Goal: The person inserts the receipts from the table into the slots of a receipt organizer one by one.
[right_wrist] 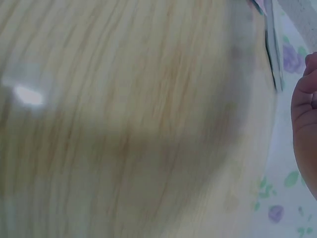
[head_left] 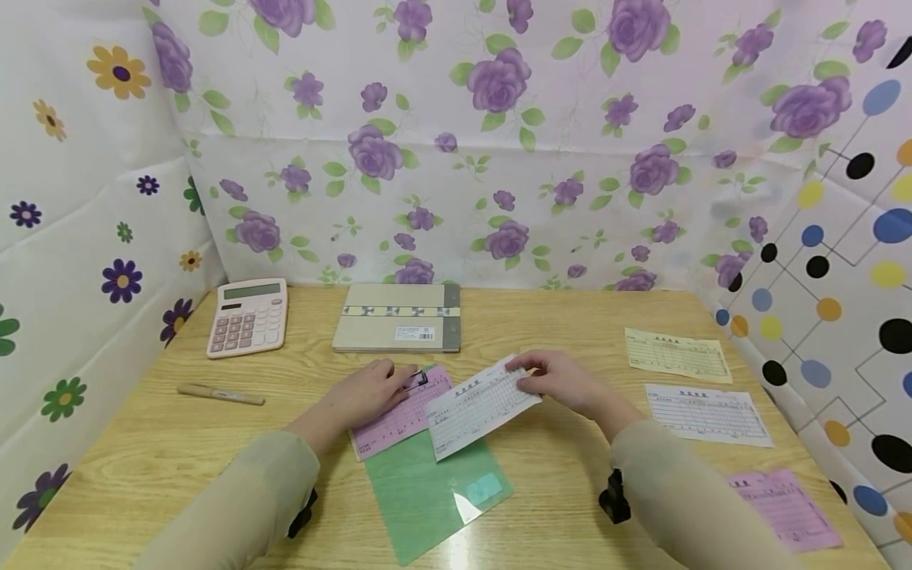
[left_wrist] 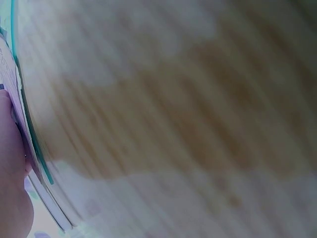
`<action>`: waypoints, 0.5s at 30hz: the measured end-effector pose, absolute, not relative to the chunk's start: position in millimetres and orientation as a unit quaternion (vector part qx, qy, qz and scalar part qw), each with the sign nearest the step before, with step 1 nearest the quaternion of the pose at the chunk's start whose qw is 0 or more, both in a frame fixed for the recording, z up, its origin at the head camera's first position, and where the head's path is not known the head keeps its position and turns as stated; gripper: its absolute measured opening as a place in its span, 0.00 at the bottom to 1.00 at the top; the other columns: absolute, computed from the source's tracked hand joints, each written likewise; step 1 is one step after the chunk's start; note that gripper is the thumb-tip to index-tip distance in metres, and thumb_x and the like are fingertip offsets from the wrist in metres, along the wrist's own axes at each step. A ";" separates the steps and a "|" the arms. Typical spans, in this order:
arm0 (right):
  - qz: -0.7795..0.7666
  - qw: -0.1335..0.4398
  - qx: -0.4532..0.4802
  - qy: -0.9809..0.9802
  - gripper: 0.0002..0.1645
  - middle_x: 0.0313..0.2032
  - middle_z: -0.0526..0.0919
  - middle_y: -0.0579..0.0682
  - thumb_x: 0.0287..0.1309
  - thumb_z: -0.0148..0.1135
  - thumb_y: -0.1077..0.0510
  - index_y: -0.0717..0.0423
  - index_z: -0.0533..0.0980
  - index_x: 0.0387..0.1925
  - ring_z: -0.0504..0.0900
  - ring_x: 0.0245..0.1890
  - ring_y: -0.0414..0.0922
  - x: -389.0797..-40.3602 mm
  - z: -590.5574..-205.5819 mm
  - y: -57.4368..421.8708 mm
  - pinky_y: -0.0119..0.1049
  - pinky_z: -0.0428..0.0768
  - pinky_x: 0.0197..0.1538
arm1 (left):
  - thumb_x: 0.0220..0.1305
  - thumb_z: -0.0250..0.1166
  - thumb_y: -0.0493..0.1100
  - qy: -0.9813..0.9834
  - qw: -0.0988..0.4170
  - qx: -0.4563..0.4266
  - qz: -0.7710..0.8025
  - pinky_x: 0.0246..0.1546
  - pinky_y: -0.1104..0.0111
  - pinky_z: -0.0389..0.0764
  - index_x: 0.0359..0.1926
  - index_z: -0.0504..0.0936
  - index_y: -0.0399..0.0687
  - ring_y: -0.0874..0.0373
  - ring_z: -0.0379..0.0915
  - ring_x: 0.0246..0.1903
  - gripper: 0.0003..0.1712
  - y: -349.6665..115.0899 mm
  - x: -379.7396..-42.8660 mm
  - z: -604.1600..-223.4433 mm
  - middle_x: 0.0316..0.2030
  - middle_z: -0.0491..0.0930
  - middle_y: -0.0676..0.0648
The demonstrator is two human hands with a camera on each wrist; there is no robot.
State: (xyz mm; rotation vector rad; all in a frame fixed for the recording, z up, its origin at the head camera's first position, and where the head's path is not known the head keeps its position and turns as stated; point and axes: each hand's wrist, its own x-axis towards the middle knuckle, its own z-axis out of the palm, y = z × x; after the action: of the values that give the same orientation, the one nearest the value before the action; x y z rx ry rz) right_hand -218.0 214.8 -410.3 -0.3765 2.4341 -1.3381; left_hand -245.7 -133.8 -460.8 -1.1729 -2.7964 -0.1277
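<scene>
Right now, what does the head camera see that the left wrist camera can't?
Only the head view: the calculator, the pen, the yellow slip and the right hand. Only the left wrist view: no new thing, just a close, edge-on look at the green sheet. Both: that sheet, the left hand, the pink slip under it and the wooden table.

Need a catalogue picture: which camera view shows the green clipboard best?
The head view: the green clipboard shows its broad bare lower part. Left wrist shows only a thin edge; right wrist, at most a sliver near the top.
</scene>
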 end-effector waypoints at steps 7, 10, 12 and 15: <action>-0.457 0.181 -0.154 0.857 0.16 0.43 0.77 0.50 0.57 0.62 0.57 0.48 0.79 0.49 0.77 0.38 0.45 -223.1 -417.8 190.5 0.38 0.75 0.39 | 0.69 0.54 0.50 -0.919 0.055 -0.388 -0.036 0.29 0.68 0.66 0.66 0.67 0.50 0.59 0.58 0.27 0.26 -133.6 -246.5 -461.5 0.32 0.65 0.50; -0.447 0.186 -0.159 0.861 0.15 0.44 0.77 0.48 0.57 0.63 0.57 0.47 0.79 0.48 0.76 0.38 0.45 -225.0 -420.3 182.0 0.38 0.75 0.39 | 0.69 0.54 0.50 -0.920 0.053 -0.387 -0.037 0.29 0.67 0.66 0.66 0.67 0.50 0.59 0.58 0.27 0.26 -133.7 -246.2 -461.0 0.32 0.65 0.50; -0.440 0.187 -0.162 0.863 0.15 0.44 0.78 0.47 0.57 0.63 0.58 0.46 0.79 0.47 0.76 0.37 0.44 -225.6 -420.8 175.4 0.38 0.75 0.39 | 0.69 0.54 0.50 -0.919 0.053 -0.388 -0.038 0.29 0.67 0.66 0.66 0.67 0.49 0.59 0.58 0.27 0.27 -133.7 -246.0 -460.6 0.32 0.65 0.50; -0.420 0.188 -0.169 0.872 0.14 0.44 0.78 0.45 0.57 0.63 0.57 0.44 0.79 0.46 0.75 0.37 0.44 -226.4 -421.2 164.9 0.37 0.75 0.38 | 0.69 0.55 0.50 -0.918 0.056 -0.390 -0.039 0.29 0.67 0.66 0.65 0.67 0.49 0.59 0.58 0.27 0.26 -134.1 -246.0 -460.6 0.32 0.65 0.50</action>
State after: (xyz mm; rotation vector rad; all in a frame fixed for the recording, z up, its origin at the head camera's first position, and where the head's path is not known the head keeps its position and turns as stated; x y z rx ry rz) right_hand -226.4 164.9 -421.2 -0.4749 2.4527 -1.1830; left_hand -246.0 -134.1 -460.6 -1.1834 -2.7853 -0.1184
